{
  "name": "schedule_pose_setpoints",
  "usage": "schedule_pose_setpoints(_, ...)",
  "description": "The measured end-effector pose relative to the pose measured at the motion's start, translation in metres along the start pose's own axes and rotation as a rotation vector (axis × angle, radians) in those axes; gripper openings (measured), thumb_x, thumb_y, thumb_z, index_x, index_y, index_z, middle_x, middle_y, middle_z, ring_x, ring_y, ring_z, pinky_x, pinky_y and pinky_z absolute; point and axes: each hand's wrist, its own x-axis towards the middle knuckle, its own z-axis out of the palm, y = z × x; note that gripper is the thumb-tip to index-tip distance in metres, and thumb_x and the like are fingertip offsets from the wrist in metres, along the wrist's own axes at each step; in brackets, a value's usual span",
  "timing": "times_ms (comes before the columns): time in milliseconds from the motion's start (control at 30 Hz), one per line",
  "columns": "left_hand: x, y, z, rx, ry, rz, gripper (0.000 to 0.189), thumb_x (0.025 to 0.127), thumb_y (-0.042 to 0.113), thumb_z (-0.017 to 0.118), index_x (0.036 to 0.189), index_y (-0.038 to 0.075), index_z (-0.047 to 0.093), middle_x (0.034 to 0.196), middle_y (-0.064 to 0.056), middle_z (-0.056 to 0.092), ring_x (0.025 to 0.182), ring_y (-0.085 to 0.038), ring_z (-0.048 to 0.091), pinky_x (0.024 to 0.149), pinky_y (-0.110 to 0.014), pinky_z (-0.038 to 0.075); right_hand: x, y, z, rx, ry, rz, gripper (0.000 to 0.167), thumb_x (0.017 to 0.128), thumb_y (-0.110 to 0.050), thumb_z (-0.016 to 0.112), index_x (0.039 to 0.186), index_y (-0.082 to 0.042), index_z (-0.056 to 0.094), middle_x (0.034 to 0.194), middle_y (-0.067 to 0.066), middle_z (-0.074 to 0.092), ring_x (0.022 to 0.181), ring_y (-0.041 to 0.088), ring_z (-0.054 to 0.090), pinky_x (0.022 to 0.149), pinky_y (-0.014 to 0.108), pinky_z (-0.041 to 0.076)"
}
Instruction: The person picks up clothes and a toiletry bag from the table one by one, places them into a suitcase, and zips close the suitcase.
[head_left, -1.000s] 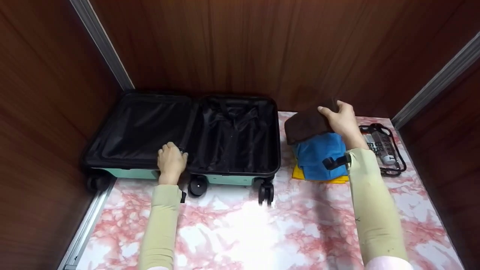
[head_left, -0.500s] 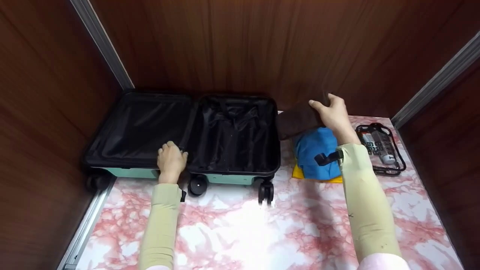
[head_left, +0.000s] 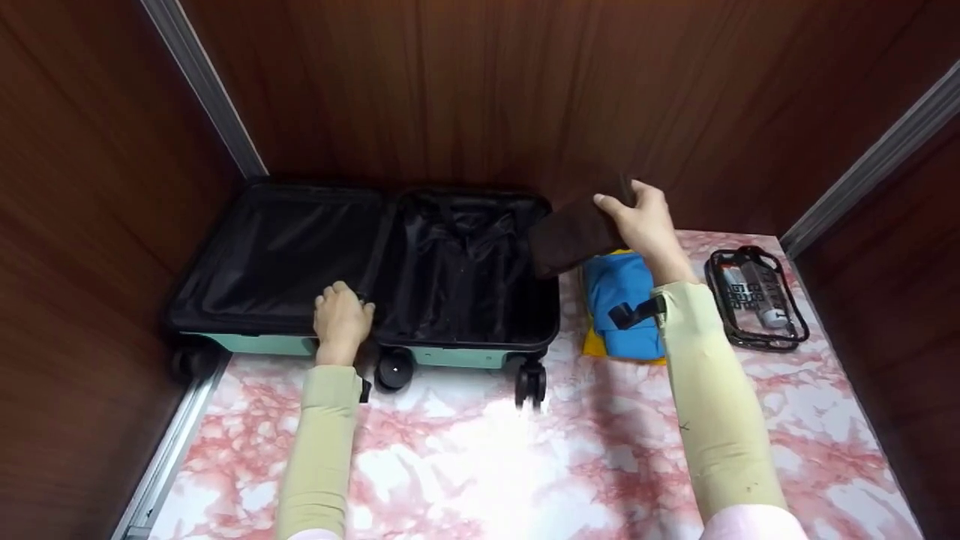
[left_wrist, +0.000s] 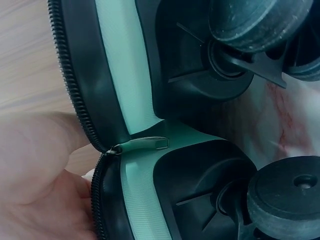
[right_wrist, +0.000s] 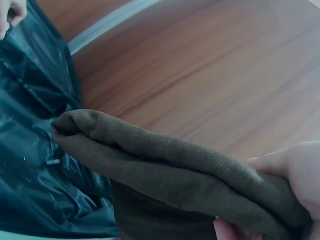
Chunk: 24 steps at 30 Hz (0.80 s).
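Note:
An open black-lined suitcase (head_left: 465, 346) with mint-green sides lies spread flat. My left hand (head_left: 343, 319) grips its front edge near the fold between the halves; in the left wrist view the hand (left_wrist: 42, 170) is at the zipped rim, most fingers hidden behind it. By one end, my right hand (head_left: 646, 225) holds a folded dark brown cloth (head_left: 574, 236), pinched between thumb and fingers. Its free end hangs over the right rim of the right half. The thick folded layers of the cloth (right_wrist: 160, 170) show in the right wrist view.
Right of the suitcase, a folded blue cloth (head_left: 622, 300) lies on a yellow cloth (head_left: 594, 345). Farther right is a clear, black-edged travel pouch (head_left: 757, 300) with bottles inside. Wood-grain panels (head_left: 480, 90) enclose the back and sides. Black wheels (head_left: 531, 384) jut from the suitcase's front.
My right hand has carried the brown cloth leftward from above the blue cloth to the suitcase's right rim, uncovering more of the travel pouch. The left hand stays in place.

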Motion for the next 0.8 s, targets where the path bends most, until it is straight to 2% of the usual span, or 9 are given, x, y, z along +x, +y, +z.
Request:
schedule_pose_setpoints(167,0.000,-0.002,-0.001,-0.001,-0.005,-0.003,0.051,0.099,0.022,0.067,0.128,-0.015,0.047,0.123,-0.034,0.052,0.114,-0.051,0.048,0.098,-0.057,0.042,0.001,-0.006,0.010,-0.002,-0.030,-0.008,0.035,0.098,-0.031,0.069,0.114,0.000,0.066,0.092,0.008,0.065,0.077,0.018,0.062,0.070,0.030,0.050)
schedule_pose_setpoints(367,0.001,-0.004,-0.001,0.007,-0.011,-0.018,0.053,0.099,0.024,0.066,0.128,-0.015,0.047,0.125,-0.034,0.052,0.117,-0.051,0.048,0.098,-0.058,0.042,0.001,-0.011,0.026,0.004,-0.107,0.004,0.031,0.099,-0.028,0.068,0.114,-0.002,0.067,0.093,0.009,0.065,0.076,0.020,0.062,0.069,0.031,0.050)
schedule_pose_setpoints(600,0.000,-0.005,-0.002,-0.008,-0.013,-0.027,0.052,0.098,0.024,0.066,0.129,-0.014,0.047,0.125,-0.034,0.052,0.117,-0.051,0.047,0.097,-0.059,0.043,-0.002,-0.017,0.043,-0.020,-0.154,-0.015,0.026,0.099,-0.026,0.068,0.107,-0.001,0.067,0.089,0.009,0.065,0.071,0.018,0.061,0.065,0.029,0.049)
schedule_pose_setpoints(800,0.000,-0.004,-0.002,-0.013,-0.014,-0.036,0.053,0.098,0.025,0.066,0.129,-0.014,0.047,0.126,-0.033,0.052,0.118,-0.050,0.047,0.097,-0.059,0.043,-0.001,-0.022,0.058,-0.047,-0.195,-0.016,0.026,0.099,-0.027,0.067,0.105,-0.002,0.067,0.088,0.008,0.064,0.074,0.019,0.060,0.067,0.029,0.048)
